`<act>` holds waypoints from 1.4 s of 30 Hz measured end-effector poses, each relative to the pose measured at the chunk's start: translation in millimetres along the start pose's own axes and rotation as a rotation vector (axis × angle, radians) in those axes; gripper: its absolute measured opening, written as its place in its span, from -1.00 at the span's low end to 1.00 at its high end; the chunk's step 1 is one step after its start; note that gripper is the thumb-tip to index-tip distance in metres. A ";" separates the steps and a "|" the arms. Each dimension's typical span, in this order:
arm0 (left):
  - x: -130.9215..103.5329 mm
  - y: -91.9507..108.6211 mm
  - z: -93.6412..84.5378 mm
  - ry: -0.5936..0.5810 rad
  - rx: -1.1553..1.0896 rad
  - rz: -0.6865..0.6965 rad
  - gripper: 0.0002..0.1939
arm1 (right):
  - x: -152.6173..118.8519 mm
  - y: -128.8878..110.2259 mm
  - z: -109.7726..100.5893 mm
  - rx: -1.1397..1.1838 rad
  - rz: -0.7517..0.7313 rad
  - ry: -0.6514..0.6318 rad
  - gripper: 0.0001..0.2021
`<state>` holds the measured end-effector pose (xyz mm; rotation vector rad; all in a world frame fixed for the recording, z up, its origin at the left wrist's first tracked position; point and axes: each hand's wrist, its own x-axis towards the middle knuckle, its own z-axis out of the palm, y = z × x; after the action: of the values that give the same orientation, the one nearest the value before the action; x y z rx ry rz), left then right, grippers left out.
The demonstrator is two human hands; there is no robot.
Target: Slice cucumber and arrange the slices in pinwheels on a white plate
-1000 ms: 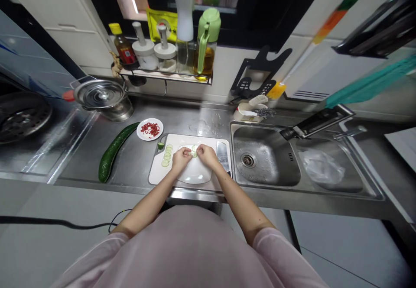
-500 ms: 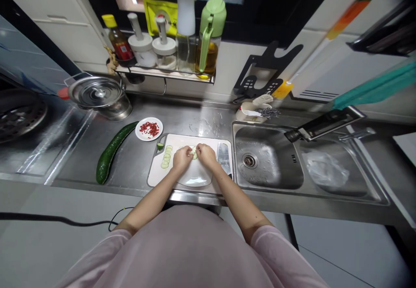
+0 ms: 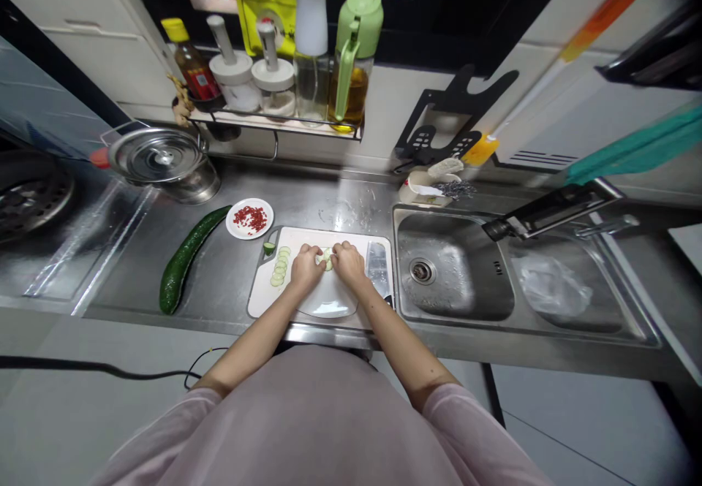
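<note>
The person's left hand (image 3: 308, 267) and right hand (image 3: 349, 263) curl their fingers against cucumber slices (image 3: 328, 259) near the white plate's (image 3: 327, 300) far edge; whether either pinches one cannot be told. Uneven pressure could slide the wet-looking slices apart; drifting rightward, the right hand might meet the knife (image 3: 376, 261) along the cutting board's (image 3: 262, 297) right edge.

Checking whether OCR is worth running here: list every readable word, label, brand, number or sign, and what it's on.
No text is readable.
Red label on the yellow-capped bottle: too small and blurred.
Yellow packet behind the jars: no legible print.
White holder by the sink: red mark, too small to make out.
</note>
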<state>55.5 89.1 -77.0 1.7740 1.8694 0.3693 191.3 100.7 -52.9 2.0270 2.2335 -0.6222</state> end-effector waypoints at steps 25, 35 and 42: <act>-5.3 8.4 -1.5 0.005 0.042 -0.046 -0.81 | -6.7 12.6 -0.8 -0.015 0.096 0.036 -0.75; -0.6 6.4 2.3 -0.010 0.074 -0.064 -0.79 | -3.2 -1.0 -0.4 -0.004 0.108 0.043 -0.77; -1.6 6.8 3.3 -0.003 0.069 -0.061 -0.79 | -1.7 3.1 4.1 0.000 0.105 0.041 -0.76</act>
<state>63.0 87.7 -75.7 1.7561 1.9510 0.2824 193.7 98.0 -56.9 2.1598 2.1316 -0.5760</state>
